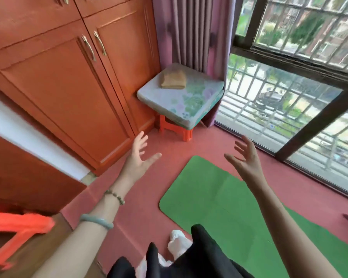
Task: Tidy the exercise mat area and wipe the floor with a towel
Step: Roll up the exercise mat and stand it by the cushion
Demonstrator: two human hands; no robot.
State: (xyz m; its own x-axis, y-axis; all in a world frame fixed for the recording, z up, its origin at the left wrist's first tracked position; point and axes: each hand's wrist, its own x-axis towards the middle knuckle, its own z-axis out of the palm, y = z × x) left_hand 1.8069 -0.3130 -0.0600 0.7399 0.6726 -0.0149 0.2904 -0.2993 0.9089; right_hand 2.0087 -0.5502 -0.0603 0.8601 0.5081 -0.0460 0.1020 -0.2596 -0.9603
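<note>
Home room: wooden wardrobe doors, purple curtain, barred window, green exercise mat on floor

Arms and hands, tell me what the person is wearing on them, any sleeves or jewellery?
Both forearms are bare, with no sleeves in view. The left hand has a beaded bracelet at the wrist and a pale green bangle further up the forearm. The right hand and its wrist show no jewellery. No rings can be made out.

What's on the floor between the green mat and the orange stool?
Nothing: the head view shows only bare red floor between the green mat and the orange stool.
</note>
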